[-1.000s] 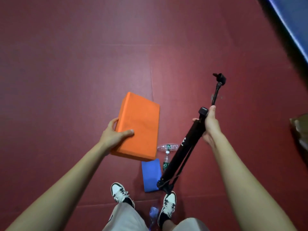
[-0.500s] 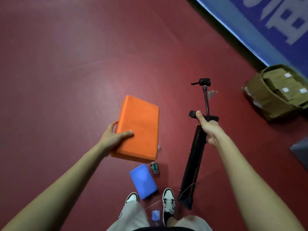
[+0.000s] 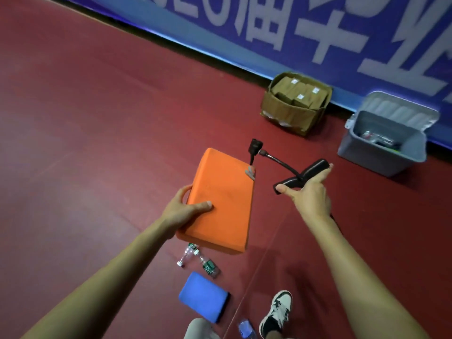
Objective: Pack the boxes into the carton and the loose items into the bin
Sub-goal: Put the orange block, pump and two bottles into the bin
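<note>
1. Orange block [image 3: 220,201] is held in the air over the red floor [image 3: 85,143]. The left hand [image 3: 182,211] grips its near left edge, thumb on top, fingers underneath.
2. It looks like foam: probably light, a bit soft, matte, not slippery. A one-hand hold on the long edge should do; a hard squeeze may dent it.
3. Right hand [image 3: 308,194] is wrapped round the T-handle of a black pump [image 3: 303,173]. The barrel is mostly hidden behind the forearm. It is likely rigid and heavier, and the low end may swing.
4. Pump hose [image 3: 276,161] hangs loose, its nozzle end over the block's far corner. Can't tell if they touch; it could snag.
5. Carton [image 3: 293,116] sits on the floor against the blue banner [image 3: 244,33]. It is packed with brown boxes [image 3: 298,91], so room looks tight.
6. Bin [image 3: 376,150] stands just right of the carton, lid up, some items inside.
7. Underfoot: two clear bottles [image 3: 195,258], a blue block [image 3: 203,296] and another bottle [image 3: 245,330] beside the shoe [image 3: 277,311]. Trip or kick risk.
</note>
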`<state>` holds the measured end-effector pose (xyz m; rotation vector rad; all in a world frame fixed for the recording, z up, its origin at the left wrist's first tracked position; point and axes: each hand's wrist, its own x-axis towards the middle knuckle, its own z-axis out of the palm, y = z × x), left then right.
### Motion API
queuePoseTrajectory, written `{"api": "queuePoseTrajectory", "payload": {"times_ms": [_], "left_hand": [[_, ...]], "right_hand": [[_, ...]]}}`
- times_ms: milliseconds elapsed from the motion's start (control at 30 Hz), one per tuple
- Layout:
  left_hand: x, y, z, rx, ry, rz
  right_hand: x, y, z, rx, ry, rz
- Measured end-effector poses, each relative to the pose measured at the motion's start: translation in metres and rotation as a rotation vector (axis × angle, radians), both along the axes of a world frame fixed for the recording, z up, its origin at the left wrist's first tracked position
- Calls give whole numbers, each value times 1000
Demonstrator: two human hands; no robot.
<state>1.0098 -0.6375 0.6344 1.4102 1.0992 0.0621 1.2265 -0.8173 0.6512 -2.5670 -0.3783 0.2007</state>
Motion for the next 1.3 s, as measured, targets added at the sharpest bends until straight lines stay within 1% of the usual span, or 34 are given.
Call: {"api": "queuePoseTrajectory", "payload": {"times_ms": [100, 167, 333, 433, 533, 667, 733, 800, 900, 967, 1100, 1167, 1300], "left_hand": [[41, -16, 7, -5, -22, -81], [72, -31, 10, -1, -29, -109], [151, -79, 19, -32, -37, -176], [201, -108, 26, -15, -44, -225], [247, -138, 27, -26, -52, -255], [301, -173, 25, -78, -66, -268], [324, -188, 25, -97, -68, -274], [347, -201, 24, -114, -75, -279], [382, -216, 25, -106, -66, -310], [406, -222, 24, -88, -69, -341], [454, -234, 18, -80, -72, -369], [480, -239, 14, -96, -71, -370], [547, -241, 8, -127, -82, -341]], "right_hand": [[35, -36, 7, 64, 69, -121], [62, -63, 9, 144, 122, -201], [126, -129, 5, 274, 256, -326], [166, -164, 6, 287, 238, -352], [209, -204, 4, 254, 286, -360], [258, -251, 3, 315, 361, -388], [275, -268, 7, 348, 363, -422], [291, -281, 7, 406, 362, -474], [312, -294, 5, 463, 416, -515], [327, -300, 1, 477, 447, -524], [360, -306, -9, 486, 441, -504], [381, -307, -12, 504, 464, -509], [446, -305, -20, 570, 478, -592]]}}
